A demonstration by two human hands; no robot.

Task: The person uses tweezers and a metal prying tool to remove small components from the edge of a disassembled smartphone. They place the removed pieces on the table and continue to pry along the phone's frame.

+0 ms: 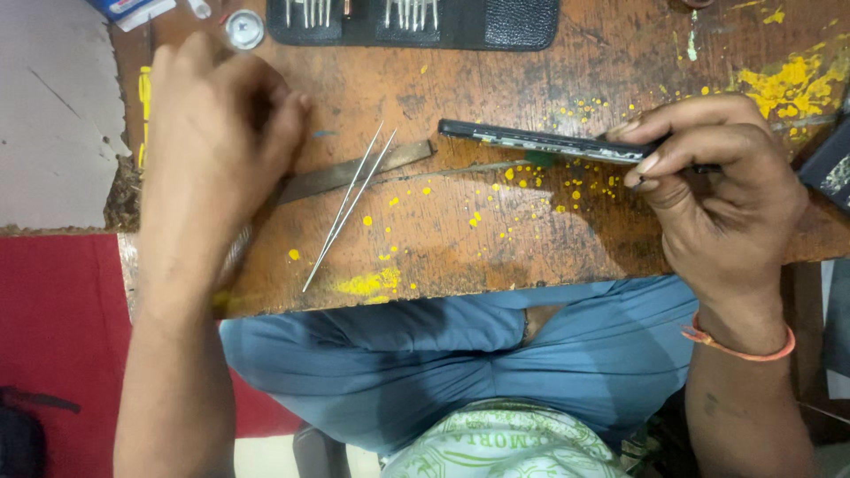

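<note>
While the right hand [708, 195] pinches a thin dark panel [540, 142] edge-on, the left hand's [212, 142] grip stays hidden.

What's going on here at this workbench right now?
A person sits at a worn wooden bench spattered with yellow paint. Their right hand pinches one end of a thin dark phone-like device, held on edge above the bench. Their left hand rests curled on the wood near a flat metal strip. Metal tweezers lie loose between the hands. A black tool case sits open at the far edge.
</note>
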